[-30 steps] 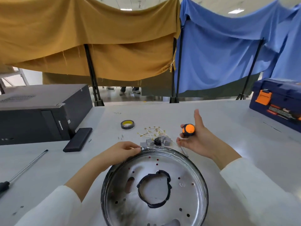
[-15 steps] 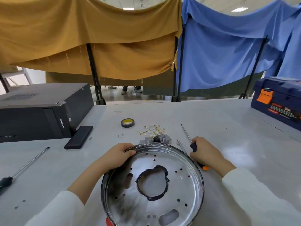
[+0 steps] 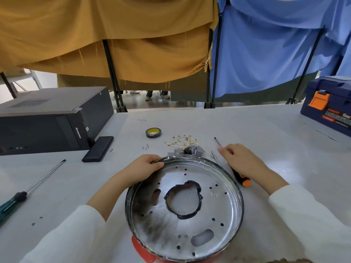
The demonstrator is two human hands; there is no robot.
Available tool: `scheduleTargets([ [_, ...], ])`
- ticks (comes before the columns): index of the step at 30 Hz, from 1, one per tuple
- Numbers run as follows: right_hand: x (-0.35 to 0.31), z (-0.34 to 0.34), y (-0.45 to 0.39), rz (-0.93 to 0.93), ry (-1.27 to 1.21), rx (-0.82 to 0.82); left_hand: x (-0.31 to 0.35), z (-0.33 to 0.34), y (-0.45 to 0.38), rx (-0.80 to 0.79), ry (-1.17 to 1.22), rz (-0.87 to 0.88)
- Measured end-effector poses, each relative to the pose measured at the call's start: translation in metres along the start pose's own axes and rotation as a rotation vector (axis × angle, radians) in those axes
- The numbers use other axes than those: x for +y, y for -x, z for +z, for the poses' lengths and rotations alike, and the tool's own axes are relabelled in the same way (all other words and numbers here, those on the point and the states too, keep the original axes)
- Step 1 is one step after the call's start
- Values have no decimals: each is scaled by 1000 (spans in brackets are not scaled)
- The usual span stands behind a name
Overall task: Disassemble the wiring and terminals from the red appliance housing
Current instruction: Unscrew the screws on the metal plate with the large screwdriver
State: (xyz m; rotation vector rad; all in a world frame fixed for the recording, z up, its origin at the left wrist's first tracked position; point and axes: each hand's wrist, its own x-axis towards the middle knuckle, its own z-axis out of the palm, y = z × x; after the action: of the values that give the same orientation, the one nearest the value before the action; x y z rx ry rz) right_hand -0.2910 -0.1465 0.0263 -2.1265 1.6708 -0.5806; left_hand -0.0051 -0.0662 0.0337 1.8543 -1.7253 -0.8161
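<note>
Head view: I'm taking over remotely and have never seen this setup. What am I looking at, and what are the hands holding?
One camera on the person's head looks down at a grey table; no robot. The left hand grips the far rim of a round metal plate seated on the red housing. The right hand rests over an orange-handled screwdriver lying on the table. Beyond the plate lie removed terminals and wires and a tape roll. A second screwdriver lies left, a computer case and a toolbox at the edges.

Beside the silver plate (image 3: pixel 218 211) on its red housing (image 3: pixel 141 249): a black-and-orange screwdriver (image 3: pixel 240 177); beyond, black-and-yellow tape (image 3: pixel 153 133).
</note>
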Motion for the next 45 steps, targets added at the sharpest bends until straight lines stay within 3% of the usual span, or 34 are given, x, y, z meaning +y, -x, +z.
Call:
scheduleTargets([
  [2, -16, -3, 15, 12, -105, -197, 2, -1, 1, 1, 2, -8],
  [4, -20, 6, 27, -44, 32, -284, 4, -1, 2, -5, -7, -12],
  [6, -20, 12, 35, -91, 109, -247, 5, -1, 4, -4, 15, -14],
  [16, -8, -20, 53, 139, -232, -2, -18, -1, 56, 67, 477, -159],
  [24, 8, -26, 64, 267, -398, 68, -27, 30, 63, 267, 225, -49],
  [31, 11, -30, 59, 277, -415, 76, -77, -17, 59, 440, -17, -124],
  [45, 27, -28, 32, 279, -182, -32, -120, -56, 45, 507, -90, -194],
])
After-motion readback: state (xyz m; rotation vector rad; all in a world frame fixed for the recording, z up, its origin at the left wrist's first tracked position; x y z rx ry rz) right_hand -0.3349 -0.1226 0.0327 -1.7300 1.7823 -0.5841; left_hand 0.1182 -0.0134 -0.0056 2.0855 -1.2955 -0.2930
